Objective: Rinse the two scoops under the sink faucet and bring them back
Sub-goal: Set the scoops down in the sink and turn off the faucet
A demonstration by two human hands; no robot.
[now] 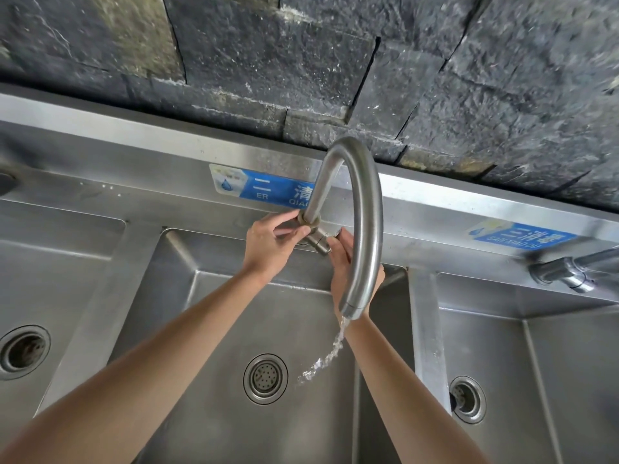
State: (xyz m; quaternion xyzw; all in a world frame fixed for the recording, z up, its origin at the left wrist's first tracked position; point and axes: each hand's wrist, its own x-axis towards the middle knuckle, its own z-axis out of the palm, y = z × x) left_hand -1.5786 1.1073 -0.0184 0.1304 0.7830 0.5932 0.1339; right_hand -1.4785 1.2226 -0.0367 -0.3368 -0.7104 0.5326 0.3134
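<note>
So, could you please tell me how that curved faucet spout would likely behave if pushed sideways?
The faucet spout looks like rigid metal, so it probably won't flex. Its collar at the base suggests it would swivel. Its wet, smooth surface may feel slippery.

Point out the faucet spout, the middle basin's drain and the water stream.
faucet spout [366, 209], head view, on the right side of its curved tube.
middle basin's drain [265, 379], head view, on the perforated strainer.
water stream [326, 356], head view, midway along the falling stream.
</note>
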